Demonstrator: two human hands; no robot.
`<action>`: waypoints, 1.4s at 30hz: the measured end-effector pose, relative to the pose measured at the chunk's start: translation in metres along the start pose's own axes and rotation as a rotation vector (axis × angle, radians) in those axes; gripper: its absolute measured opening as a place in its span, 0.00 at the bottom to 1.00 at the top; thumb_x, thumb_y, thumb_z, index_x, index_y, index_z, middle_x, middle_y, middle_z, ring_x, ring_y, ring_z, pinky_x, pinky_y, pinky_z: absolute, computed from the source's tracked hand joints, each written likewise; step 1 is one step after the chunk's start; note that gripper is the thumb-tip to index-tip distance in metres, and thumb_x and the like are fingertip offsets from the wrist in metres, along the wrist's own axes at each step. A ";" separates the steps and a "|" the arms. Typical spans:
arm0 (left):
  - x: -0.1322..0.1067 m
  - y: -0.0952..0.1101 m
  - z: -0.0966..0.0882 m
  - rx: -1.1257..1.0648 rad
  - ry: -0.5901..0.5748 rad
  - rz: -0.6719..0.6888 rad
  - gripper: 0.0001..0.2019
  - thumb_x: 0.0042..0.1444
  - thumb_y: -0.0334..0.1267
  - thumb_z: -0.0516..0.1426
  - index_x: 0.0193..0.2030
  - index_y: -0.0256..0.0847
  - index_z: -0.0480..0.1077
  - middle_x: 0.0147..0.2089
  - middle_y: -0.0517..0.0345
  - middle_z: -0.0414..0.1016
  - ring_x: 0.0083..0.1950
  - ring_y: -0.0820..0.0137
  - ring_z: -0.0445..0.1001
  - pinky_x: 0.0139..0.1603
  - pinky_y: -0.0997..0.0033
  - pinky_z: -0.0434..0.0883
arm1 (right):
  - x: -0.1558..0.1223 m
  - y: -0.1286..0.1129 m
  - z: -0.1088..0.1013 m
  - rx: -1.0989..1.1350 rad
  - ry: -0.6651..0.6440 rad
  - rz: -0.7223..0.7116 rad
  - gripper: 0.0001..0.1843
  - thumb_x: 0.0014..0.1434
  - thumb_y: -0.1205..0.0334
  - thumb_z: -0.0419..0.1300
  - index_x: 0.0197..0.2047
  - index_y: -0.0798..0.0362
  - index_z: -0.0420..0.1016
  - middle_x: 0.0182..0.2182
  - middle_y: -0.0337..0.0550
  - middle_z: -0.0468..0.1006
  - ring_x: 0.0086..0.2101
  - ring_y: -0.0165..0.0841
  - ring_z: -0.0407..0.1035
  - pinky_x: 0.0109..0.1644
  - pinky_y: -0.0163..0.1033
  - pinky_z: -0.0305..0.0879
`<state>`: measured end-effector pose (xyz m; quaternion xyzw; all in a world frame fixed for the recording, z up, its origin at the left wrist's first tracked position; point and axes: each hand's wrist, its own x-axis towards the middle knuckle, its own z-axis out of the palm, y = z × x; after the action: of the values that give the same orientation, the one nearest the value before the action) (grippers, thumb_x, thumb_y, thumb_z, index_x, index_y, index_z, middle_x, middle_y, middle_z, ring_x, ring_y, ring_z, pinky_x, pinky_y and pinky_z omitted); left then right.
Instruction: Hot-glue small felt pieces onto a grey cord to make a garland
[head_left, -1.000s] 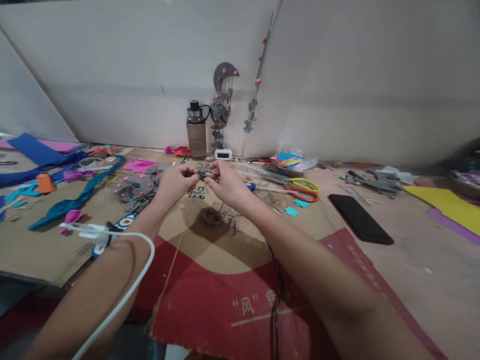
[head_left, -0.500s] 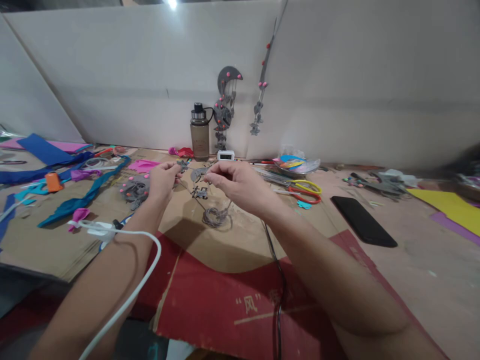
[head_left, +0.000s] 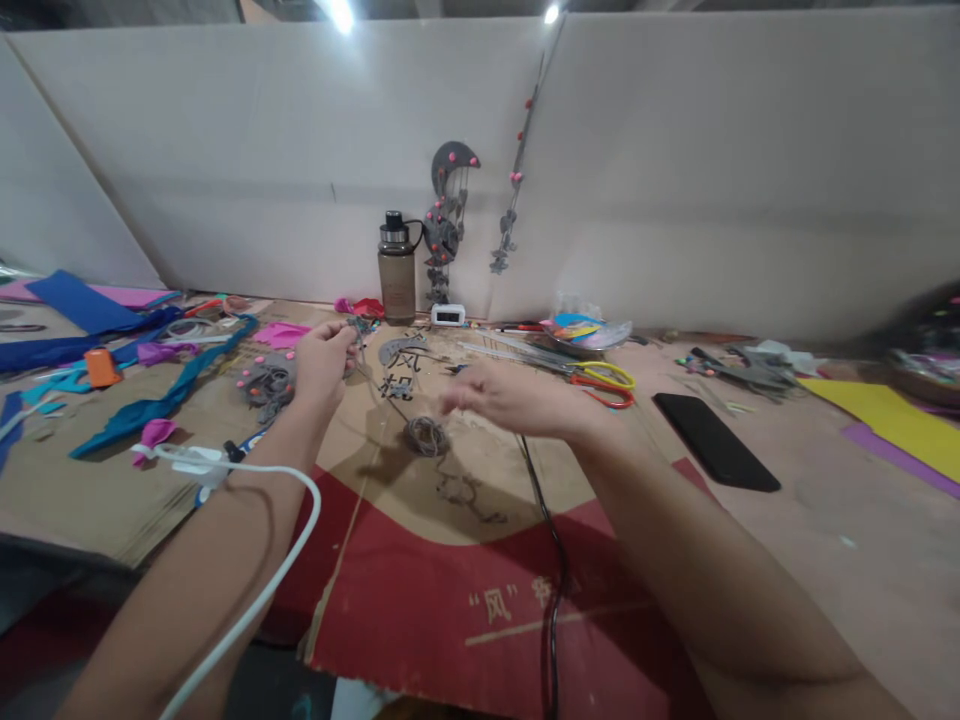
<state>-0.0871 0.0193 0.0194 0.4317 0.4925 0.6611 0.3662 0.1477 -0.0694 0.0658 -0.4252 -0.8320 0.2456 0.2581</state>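
Note:
My left hand point(head_left: 328, 358) is closed, its fingertips pinching a thin grey cord point(head_left: 379, 387). At those fingertips sits a small grey piece point(head_left: 364, 325), too small to make out. From there the cord slants down to a loose coil point(head_left: 426, 437) on the brown and red cardboard point(head_left: 405, 590). Just right of the coil hovers my right hand point(head_left: 499, 398), palm down, its fingertips smeared by motion; whether they hold anything is unclear. A loose, crinkled tail of cord point(head_left: 465, 490) lies below the coil.
Behind my hands stand a bottle point(head_left: 397, 270) and a small white digital display point(head_left: 448, 316). Scissors point(head_left: 607, 378) and a black phone point(head_left: 715, 441) lie to the right. A white cable point(head_left: 311, 500) crosses my left forearm; grey decorations point(head_left: 442, 235) hang on the wall.
My right hand has moved right and down, away from my left hand. The cord's tail now lies on the cardboard below the coil. My left hand keeps its pinch.

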 end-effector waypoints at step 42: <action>-0.021 0.010 0.017 -0.212 -0.217 -0.215 0.11 0.35 0.32 0.64 0.23 0.34 0.65 0.21 0.66 0.62 0.17 0.86 0.54 0.13 0.86 0.43 | 0.020 0.031 0.047 0.053 0.451 -0.043 0.14 0.59 0.60 0.51 0.48 0.54 0.65 0.39 0.48 0.74 0.37 0.37 0.67 0.45 0.44 0.63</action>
<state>-0.0646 0.0030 0.0275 0.4041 0.4212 0.6159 0.5291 0.1253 -0.0454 0.0157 -0.4445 -0.7554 0.1606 0.4538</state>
